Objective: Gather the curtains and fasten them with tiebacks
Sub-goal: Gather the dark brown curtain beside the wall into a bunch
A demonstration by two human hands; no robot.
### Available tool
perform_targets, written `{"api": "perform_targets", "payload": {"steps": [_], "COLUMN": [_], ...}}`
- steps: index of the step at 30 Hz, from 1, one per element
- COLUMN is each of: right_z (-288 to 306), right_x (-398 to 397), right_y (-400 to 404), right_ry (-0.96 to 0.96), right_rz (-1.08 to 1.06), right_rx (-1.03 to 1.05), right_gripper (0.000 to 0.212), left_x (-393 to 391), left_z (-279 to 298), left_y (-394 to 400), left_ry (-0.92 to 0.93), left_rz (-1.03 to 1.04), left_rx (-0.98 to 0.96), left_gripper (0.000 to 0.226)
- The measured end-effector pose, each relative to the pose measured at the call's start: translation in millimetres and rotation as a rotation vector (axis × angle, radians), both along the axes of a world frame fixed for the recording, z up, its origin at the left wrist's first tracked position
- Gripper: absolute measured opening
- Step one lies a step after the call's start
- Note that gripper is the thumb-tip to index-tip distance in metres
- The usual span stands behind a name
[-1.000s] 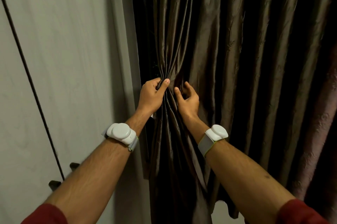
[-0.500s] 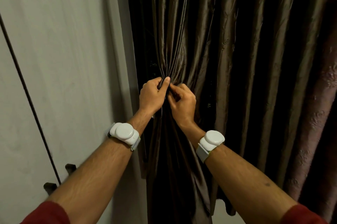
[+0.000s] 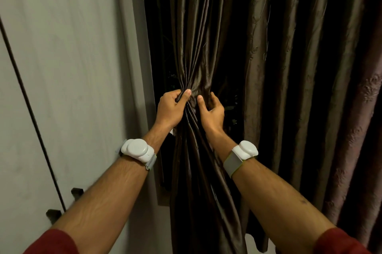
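Pale wall [image 3: 62,68] at 9 o'clock borders the dark curtain [image 3: 206,37], hanging vertically, its bunched waist clenched in the left hand [image 3: 171,109] grip, the right hand [image 3: 210,113] cupping loosely at 3 o'clock; no tieback visible.

My sleeves [image 3: 51,243] are dark red, my wrist devices [image 3: 136,149] white. The curtain [image 3: 198,47] is glossy brown with faint vine embroidery; the wall [image 3: 72,68] is pale grey.

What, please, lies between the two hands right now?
In the head view, a bunched waist of the brown curtain fills the gap between the left hand and right hand; no tieback shows there.
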State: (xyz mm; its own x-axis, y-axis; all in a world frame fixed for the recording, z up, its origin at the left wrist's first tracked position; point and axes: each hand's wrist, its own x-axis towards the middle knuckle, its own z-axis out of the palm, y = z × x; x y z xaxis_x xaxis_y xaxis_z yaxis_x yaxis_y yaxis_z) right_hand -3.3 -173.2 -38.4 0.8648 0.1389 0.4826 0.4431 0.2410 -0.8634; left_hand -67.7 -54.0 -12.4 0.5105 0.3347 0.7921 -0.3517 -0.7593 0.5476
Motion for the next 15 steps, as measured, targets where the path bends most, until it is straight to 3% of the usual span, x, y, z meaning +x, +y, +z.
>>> {"api": "perform_targets", "payload": {"steps": [2, 4, 10, 15], "right_z": [4, 5, -2, -3], "right_x": [-1, -2, -12, -18], "right_y": [-1, -4, -9, -12], "right_ry": [-0.047, -0.106, -0.372, -0.522], "right_rz": [-0.043, -0.118, -0.176, -0.217], "right_rx": [0.123, 0.164, 0.106, 0.009], "right_gripper": [0.023, 0.010, 0.013, 0.017], "left_x": [0, -1, 2, 4], "left_z": [1, 2, -1, -1], "left_y": [0, 0, -10, -18], "left_ry": [-0.003, -0.010, 0.026, 0.049], "left_rz": [0.029, 0.067, 0.149, 0.031], "left_rx": [0.015, 0.021, 0.027, -0.016], "left_gripper": [0.052, 0.052, 0.051, 0.048]}}
